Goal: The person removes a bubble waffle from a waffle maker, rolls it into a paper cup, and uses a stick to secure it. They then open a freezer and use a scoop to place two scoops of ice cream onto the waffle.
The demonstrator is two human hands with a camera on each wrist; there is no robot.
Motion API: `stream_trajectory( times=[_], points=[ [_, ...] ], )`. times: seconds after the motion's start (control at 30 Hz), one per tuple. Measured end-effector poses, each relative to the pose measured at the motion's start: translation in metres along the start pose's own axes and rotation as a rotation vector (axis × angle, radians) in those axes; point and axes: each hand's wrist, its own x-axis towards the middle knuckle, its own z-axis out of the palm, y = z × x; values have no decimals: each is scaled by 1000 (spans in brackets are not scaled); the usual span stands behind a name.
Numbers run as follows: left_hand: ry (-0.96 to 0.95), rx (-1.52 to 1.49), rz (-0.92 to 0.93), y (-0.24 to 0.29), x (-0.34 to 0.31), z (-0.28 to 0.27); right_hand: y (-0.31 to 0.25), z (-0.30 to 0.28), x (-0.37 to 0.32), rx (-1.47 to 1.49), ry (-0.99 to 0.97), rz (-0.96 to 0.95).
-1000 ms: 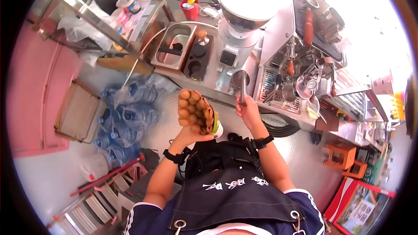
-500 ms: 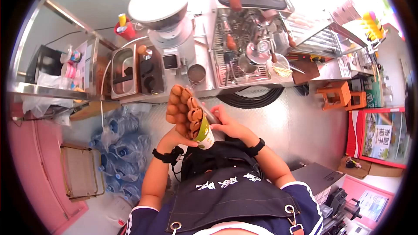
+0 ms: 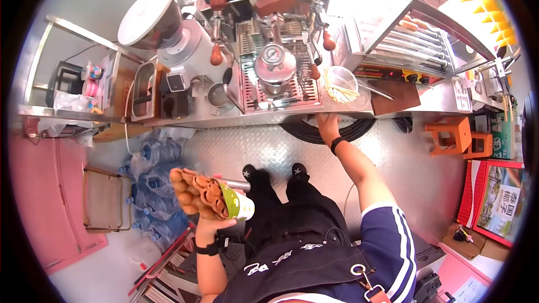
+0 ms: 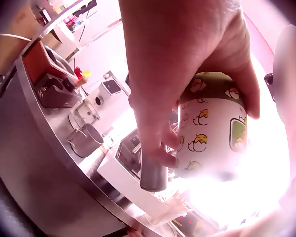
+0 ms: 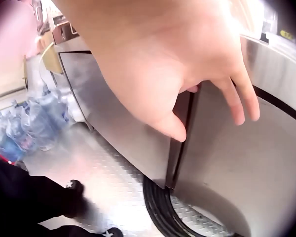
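Observation:
My left hand (image 3: 212, 225) grips a paper cup (image 3: 241, 206) with a green rim and hatching-chick prints, seen close in the left wrist view. A folded brown bubble waffle (image 3: 193, 191) stands out of the cup's top, tilted to the left. Against the cup, the fingers of that same hand also hold a grey metal cylinder (image 4: 154, 173). My right hand (image 3: 328, 126) reaches forward to the counter's front edge, below a clear cup of wooden sticks (image 3: 341, 85). Its fingers hang loosely with nothing in them, in front of the steel cabinet doors (image 5: 227, 163).
An espresso machine (image 3: 278, 64) and a grinder (image 3: 179, 42) stand on the counter. Right of the sticks are a brown board (image 3: 396, 96) and a roller grill (image 3: 412, 50). A coiled black hose (image 3: 351, 133) lies beneath. Water bottles (image 3: 157, 182) fill the floor at left.
The grey metal cylinder has passed from my right hand to my left, beside the cup. My right hand has moved out to the counter edge. The view has turned right.

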Motion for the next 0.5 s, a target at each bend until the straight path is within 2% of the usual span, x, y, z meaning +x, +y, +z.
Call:
stream_trajectory(
  times=[0.03, 0.07, 0.13, 0.17, 0.2, 0.27, 0.3, 0.33, 0.37, 0.43, 0.47, 0.5],
  points=[
    [79, -38, 9, -2, -4, 14, 7, 2, 5, -193, 6, 7],
    [88, -37, 3, -4, -11, 22, 3, 2, 9, -206, -18, 75],
    [143, -9, 0, -9, -23, 34, -11, 12, 26, -67, -362, 140],
    [149, -5, -12, -7, -28, 42, -15, 26, 25, -108, -145, 108],
    [160, 2, -14, -7, -33, 48, -17, 39, 26, -98, -144, 100],
    [136, 77, -3, -4, -42, 57, -17, 24, 25, -82, -236, 115],
    [145, 74, -5, 0, -47, 64, -21, 12, 3, -181, 28, 109],
    [138, 79, -16, 1, -52, 66, -30, 10, -21, -39, -49, 123],
    [129, 91, -23, 0, -57, 67, -39, 7, -52, 19, -220, 54],
    [106, 72, 9, -14, -61, 69, -48, 3, -135, -61, -96, 14],
    [91, 59, 4, -22, -61, 71, -44, -3, -174, -48, -168, -69],
    [70, 67, -62, -30, -63, 72, -33, -31, -207, 111, -320, -94]
  ],
)
